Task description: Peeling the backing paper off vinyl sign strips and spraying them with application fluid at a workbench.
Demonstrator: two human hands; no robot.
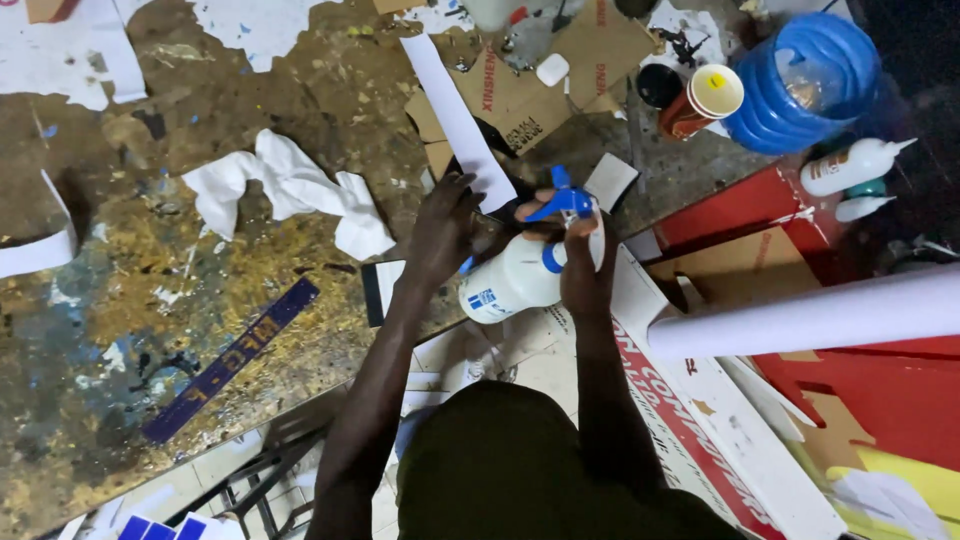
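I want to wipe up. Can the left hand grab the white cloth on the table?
Probably yes. The left hand is pressing on a white paper strip, and the crumpled white cloth lies just beside it on the table with nothing between them.

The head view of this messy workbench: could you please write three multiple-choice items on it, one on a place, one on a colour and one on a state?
1. Where does the crumpled white cloth lie?
A. left of the hands
B. inside the blue jug
C. on the paper roll

2. What colour is the spray bottle trigger?
A. red
B. blue
C. green

3. How is the spray bottle held?
A. standing upright, untouched
B. tipped on its side in the right hand
C. hanging from a hook

Answers: 1 A, it lies on the worktable left of the left hand; 2 B, the trigger is blue against the white body; 3 B, the right hand grips its neck, body lying sideways.
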